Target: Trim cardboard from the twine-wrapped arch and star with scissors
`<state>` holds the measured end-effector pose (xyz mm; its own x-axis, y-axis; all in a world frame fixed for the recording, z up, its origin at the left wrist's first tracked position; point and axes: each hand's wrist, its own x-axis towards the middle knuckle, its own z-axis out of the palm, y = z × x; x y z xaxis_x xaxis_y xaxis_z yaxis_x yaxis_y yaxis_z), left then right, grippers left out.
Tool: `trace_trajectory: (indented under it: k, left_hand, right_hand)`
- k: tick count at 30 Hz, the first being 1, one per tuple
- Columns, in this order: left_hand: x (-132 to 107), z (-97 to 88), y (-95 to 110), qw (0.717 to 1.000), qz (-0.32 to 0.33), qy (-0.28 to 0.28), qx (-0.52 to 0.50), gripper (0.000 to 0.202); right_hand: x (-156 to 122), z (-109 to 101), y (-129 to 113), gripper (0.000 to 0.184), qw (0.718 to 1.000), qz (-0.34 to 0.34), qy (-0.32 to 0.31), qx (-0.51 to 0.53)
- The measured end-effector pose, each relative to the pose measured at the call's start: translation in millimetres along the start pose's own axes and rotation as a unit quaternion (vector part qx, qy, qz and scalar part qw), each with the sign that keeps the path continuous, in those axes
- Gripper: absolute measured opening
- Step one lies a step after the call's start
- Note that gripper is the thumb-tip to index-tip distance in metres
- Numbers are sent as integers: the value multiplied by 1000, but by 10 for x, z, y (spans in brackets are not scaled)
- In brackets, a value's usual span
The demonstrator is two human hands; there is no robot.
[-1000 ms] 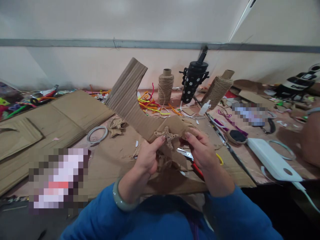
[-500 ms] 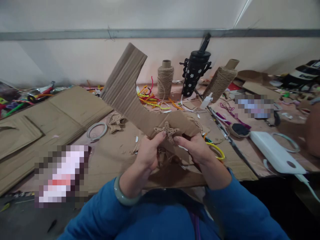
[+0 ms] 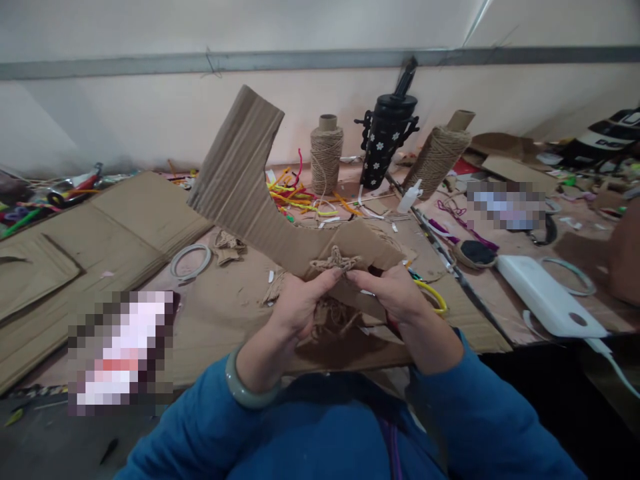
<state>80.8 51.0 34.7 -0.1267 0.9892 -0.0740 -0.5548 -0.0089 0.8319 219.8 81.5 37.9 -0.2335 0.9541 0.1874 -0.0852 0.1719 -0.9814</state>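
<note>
A curved, boot-like cardboard cutout [image 3: 240, 160] is held up tilted over the work table, its long end rising to the left. On its lower part lies a small twine-wrapped star [image 3: 334, 257]. My left hand [image 3: 299, 301] is closed on the lower edge, its thumb pressing the star's bottom. From the other side my right hand [image 3: 397, 293] grips the cutout too, thumb tip at the star's lower right point. The fingers behind the cardboard are hidden. Below the hands sits a loose heap of twine pieces [image 3: 333, 317], partly covered.
Twine spools [image 3: 327, 157] and a black flowered tumbler [image 3: 383, 143] stand at the back, near a small glue bottle [image 3: 410, 197]. Cardboard sheets [image 3: 125, 220] and a blurred phone [image 3: 125, 347] lie left. A white power bank [image 3: 550, 293] and another person's arm [image 3: 627, 260] are right.
My thumbs have moved together onto the star's lower edge; the left thumb was nearer its middle before. The star sits a little flatter. The view has shifted slightly.
</note>
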Motion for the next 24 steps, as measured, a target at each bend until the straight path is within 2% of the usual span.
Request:
trace_trajectory:
  k: [5, 8, 10, 13, 16, 19, 21, 24]
  left_hand:
    - [11, 17, 2, 1000, 25, 2, -2, 48]
    - [24, 8, 10, 1000, -5, 13, -12, 43]
    - [35, -3, 18, 999, -28, 22, -21, 38]
    - [49, -15, 32, 997, -45, 49, -43, 33]
    - [53, -19, 40, 993, -61, 78, -58, 30]
    - [47, -16, 54, 990, -73, 95, -68, 29]
    - [42, -12, 69, 989, -83, 95, -79, 27]
    - [41, -13, 91, 986, -105, 87, -94, 26]
  right_hand:
    - [-15, 37, 24, 48, 1000, 16, -13, -2]
    - [-22, 13, 36, 52, 999, 24, -34, -30]
    - [-44, -66, 22, 54, 996, 25, -37, -74]
    - [-125, -296, -27, 51, 984, 15, -30, -178]
    - [-270, -586, -48, 28, 948, -1, -33, -317]
    - [-463, -810, 9, 16, 905, -1, -61, -422]
    - [-594, -889, 73, 15, 878, -3, -96, -468]
    - [-730, -932, 144, 22, 816, -47, -151, -557]
